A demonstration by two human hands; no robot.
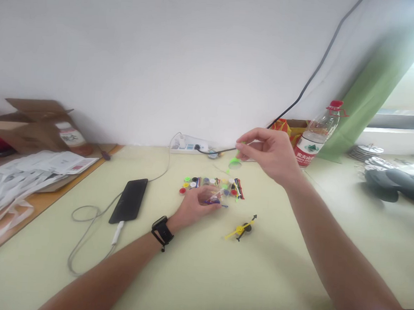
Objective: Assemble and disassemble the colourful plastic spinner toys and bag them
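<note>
My right hand is raised above the table, thumb and index finger pinched on a green piece with a round part hanging below. Lower down, my left hand rests at the table with its fingers curled round a small blue piece; clear plastic shows by the fingertips. Behind it lie small colored discs and thin colored sticks. A yellow pointer piece crosses a black one on the table, nearer to me.
A black phone with a white cable lies left. At the wall is a power strip. A water bottle stands behind my right wrist. White bags and a cardboard box are far left; a black object lies right.
</note>
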